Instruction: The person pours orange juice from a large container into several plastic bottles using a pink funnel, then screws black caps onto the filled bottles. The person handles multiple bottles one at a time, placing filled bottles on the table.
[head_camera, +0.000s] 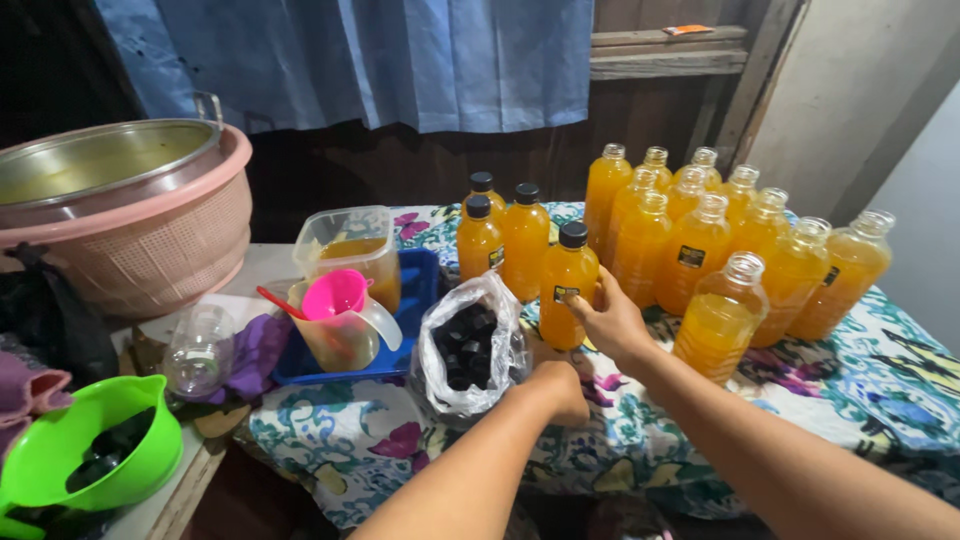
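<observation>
My right hand (612, 322) grips a capped bottle of orange juice (566, 285) standing on the flowered tablecloth (850, 385). Three more capped bottles (505, 235) stand just behind it. My left hand (560, 388) rests by a clear plastic bag of black caps (470, 350), its fingers curled; I cannot see anything in it. To the right stand several uncapped bottles of orange juice (720, 230), the nearest one (722, 318) only partly filled.
A blue tray (415, 300) holds a clear container of juice (352, 250) and a jug with a pink funnel (340, 318). Left are an empty bottle (198, 350), a green funnel (90, 440), and a pink basket (150, 240) holding a metal pot (100, 160).
</observation>
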